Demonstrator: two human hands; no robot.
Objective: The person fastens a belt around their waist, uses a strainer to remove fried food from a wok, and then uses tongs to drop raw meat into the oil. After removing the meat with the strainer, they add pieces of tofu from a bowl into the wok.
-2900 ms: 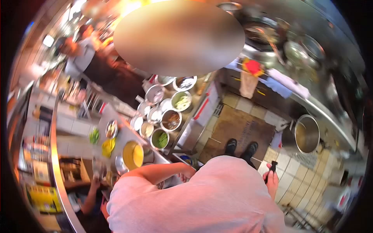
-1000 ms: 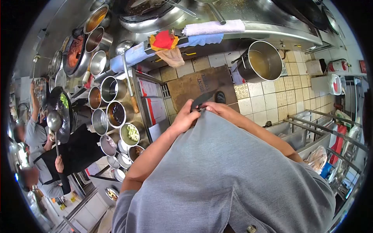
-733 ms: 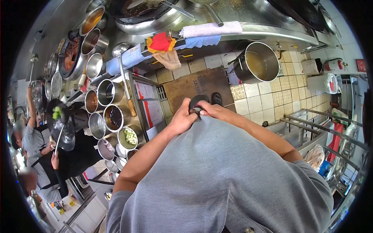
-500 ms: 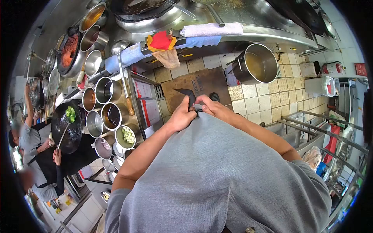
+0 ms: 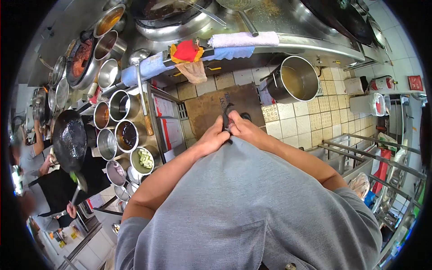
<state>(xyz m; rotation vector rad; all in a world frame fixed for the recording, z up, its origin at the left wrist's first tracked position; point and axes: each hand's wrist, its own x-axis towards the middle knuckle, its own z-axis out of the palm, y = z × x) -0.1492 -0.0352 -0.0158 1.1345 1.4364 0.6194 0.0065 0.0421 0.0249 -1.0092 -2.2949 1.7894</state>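
Both hands meet at the front of the grey shirt (image 5: 225,189), near its lower edge. My left hand (image 5: 213,136) is closed around a dark strap (image 5: 226,118) that sticks up between the hands. My right hand (image 5: 244,129) touches it from the other side, its fingers curled and pressed together on the same strap. Part of the strap is hidden behind the fingers. Below the hands, a brown board (image 5: 204,108) with dark lettering lies on the tiled floor.
A large pot (image 5: 294,78) of liquid stands beyond the hands. Metal containers (image 5: 127,136) and a ladle (image 5: 143,96) are at left, where co-workers handle a wok (image 5: 69,140). Towels (image 5: 245,39) lie along the stove edge. A metal rack (image 5: 355,148) stands at right.
The strap between my hands has changed shape and now stands more upright, with my hands closer around it. At left, the co-worker's wok has tipped and the green food has left it for the ladle.
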